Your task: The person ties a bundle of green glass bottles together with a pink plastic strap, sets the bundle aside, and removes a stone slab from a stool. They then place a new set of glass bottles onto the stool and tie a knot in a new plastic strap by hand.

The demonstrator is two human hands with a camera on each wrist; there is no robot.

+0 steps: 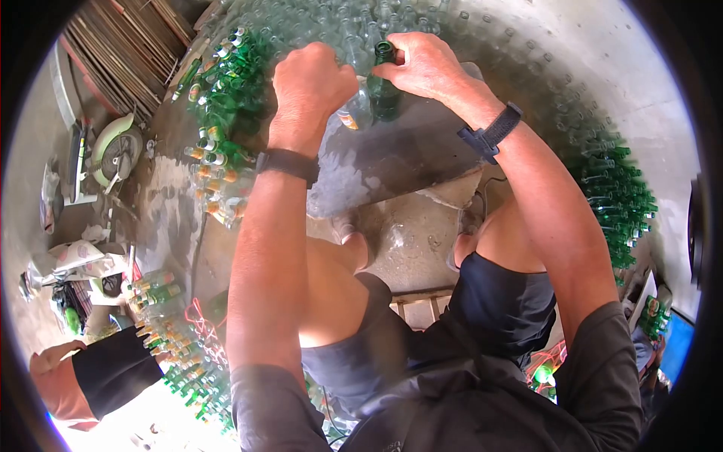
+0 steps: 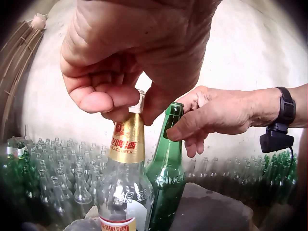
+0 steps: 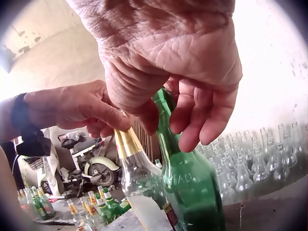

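My left hand (image 1: 312,84) pinches the neck of a clear glass beer bottle (image 2: 124,185), just above its gold neck label (image 2: 127,139). Close beside it stands a green glass bottle (image 2: 166,178) with raised lettering on its shoulder. My right hand (image 3: 178,62) holds this green bottle near the top of its neck, thumb on one side and fingers on the other. In the head view its open mouth shows between thumb and fingers. Both bottles stand nearly upright over a dark grey slab (image 1: 399,162), and their bases are hidden in the wrist views.
Many clear bottles (image 2: 79,187) crowd the floor along the pale wall. Green bottles (image 1: 226,90) stand at the left, more green bottles (image 1: 617,196) at the right. A scooter (image 3: 98,166) and stacked wooden strips (image 1: 124,53) are farther left. Another person's arm (image 1: 56,358) shows at lower left.
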